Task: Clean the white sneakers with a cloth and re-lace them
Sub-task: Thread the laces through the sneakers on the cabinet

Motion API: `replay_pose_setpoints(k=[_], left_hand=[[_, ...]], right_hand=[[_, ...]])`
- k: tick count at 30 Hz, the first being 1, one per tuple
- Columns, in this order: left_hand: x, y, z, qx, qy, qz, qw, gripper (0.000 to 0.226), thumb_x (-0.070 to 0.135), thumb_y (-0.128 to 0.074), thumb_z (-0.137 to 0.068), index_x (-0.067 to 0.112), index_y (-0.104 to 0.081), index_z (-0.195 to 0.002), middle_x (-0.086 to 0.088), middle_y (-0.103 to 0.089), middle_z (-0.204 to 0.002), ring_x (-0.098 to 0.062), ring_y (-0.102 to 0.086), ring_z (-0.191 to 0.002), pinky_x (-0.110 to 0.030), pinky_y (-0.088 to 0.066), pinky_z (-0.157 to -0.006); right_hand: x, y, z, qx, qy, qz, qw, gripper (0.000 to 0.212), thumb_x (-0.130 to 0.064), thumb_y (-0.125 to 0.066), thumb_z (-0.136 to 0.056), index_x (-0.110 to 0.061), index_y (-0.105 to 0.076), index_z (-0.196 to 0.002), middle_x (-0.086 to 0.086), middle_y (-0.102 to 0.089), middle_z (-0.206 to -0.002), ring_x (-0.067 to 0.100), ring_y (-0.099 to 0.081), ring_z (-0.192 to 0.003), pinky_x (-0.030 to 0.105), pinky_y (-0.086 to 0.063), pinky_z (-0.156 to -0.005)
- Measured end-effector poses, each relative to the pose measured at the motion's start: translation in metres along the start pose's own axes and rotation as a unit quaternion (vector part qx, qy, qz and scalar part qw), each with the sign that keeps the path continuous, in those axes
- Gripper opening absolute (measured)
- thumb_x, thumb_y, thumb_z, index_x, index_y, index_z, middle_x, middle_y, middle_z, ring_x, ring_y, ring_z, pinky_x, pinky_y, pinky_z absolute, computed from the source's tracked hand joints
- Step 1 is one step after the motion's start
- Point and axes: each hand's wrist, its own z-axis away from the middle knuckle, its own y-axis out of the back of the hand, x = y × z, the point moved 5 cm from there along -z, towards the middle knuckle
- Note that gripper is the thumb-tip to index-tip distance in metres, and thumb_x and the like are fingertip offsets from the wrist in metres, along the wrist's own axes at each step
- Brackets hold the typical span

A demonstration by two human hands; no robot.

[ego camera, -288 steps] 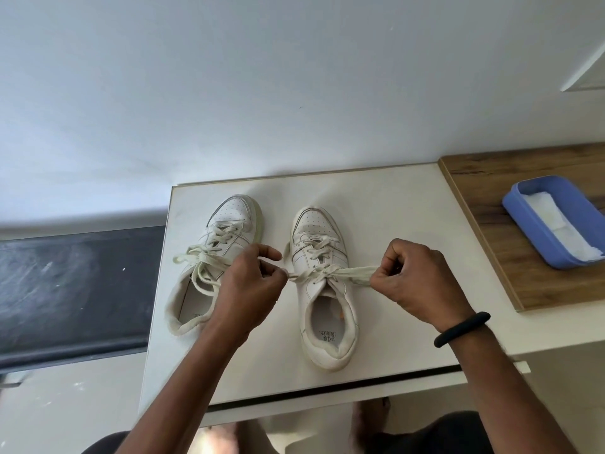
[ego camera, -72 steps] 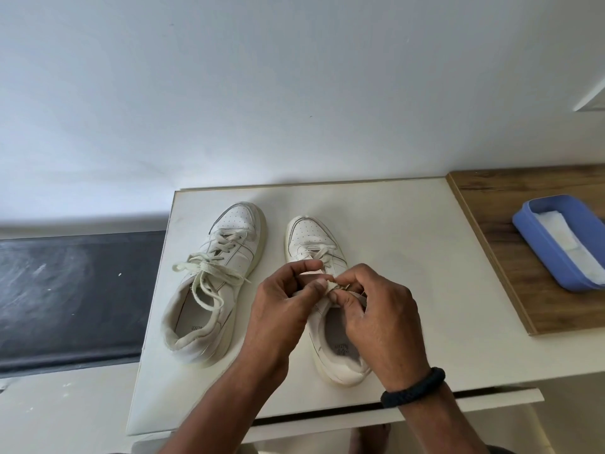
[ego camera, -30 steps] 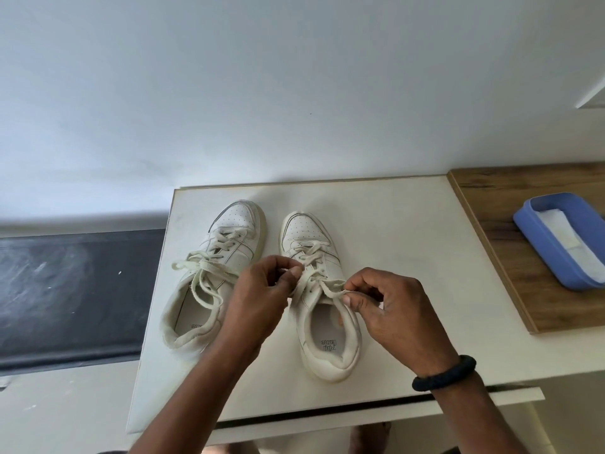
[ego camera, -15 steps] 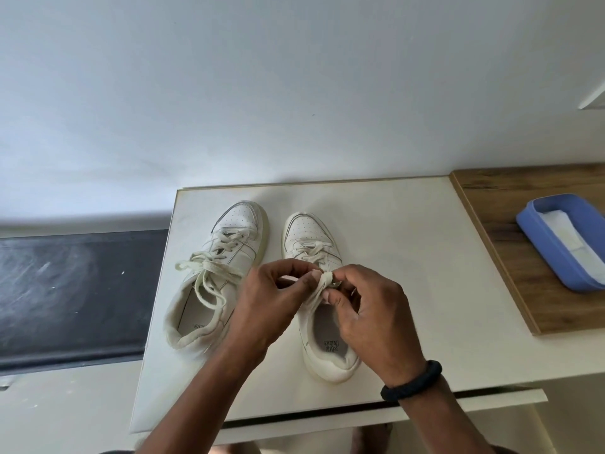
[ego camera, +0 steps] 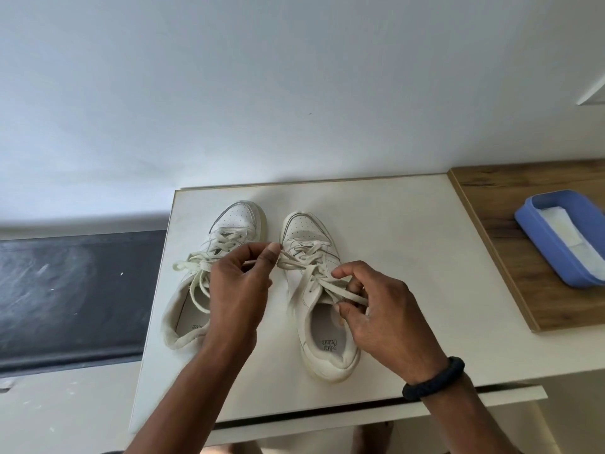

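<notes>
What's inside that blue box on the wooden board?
A white cloth lies inside the blue box. Anything under the cloth is covered, and the box's right end runs out of the picture.

The white left sneaker and right sneaker stand side by side, toes to 12 o'clock. The right one's lace is stretched sideways; the folded cloth lies at 3 o'clock.

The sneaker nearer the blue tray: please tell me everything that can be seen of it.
The sneaker is off-white and leather-looking, with a perforated toe pointing away from the person and a printed insole. It stands upright on the white table. Its lace is threaded but not tied: the left hand pinches one strand and the right hand holds another.
</notes>
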Motion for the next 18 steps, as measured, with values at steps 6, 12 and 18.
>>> replay_pose_setpoints(k=[6,12,18], left_hand=[[0.016,0.003,0.007,0.067,-0.150,-0.113,0.980,0.010,0.027,-0.072,-0.093,0.026,-0.073,-0.084,0.007,-0.067,-0.086,-0.012,-0.066,-0.074,-0.046,-0.060,-0.070],[0.029,0.009,0.008,0.093,-0.206,-0.222,0.949,0.009,0.024,-0.069,-0.094,0.020,-0.073,-0.087,0.009,-0.064,-0.091,0.000,-0.062,-0.070,-0.006,-0.040,-0.061],[0.023,0.009,0.004,0.056,-0.157,-0.307,0.937,0.012,0.029,-0.056,-0.101,0.021,-0.063,-0.093,0.005,-0.071,-0.087,-0.015,-0.068,-0.065,-0.033,-0.049,-0.068]], right_hand=[[0.003,0.007,0.001,0.004,-0.008,-0.011,1.000,0.027,-0.023,-0.078,-0.084,-0.032,-0.058,-0.101,-0.014,-0.066,-0.076,0.003,-0.065,-0.074,0.019,-0.053,-0.068],[-0.001,0.013,0.004,0.020,0.005,-0.021,1.000,0.014,-0.021,-0.079,-0.085,-0.031,-0.076,-0.094,-0.023,-0.073,-0.083,-0.008,-0.068,-0.084,0.010,-0.054,-0.078],[-0.002,0.013,0.004,0.063,0.012,-0.002,0.998,0.018,-0.013,-0.081,-0.082,-0.029,-0.077,-0.087,-0.021,-0.072,-0.083,-0.001,-0.068,-0.079,0.023,-0.058,-0.071]])
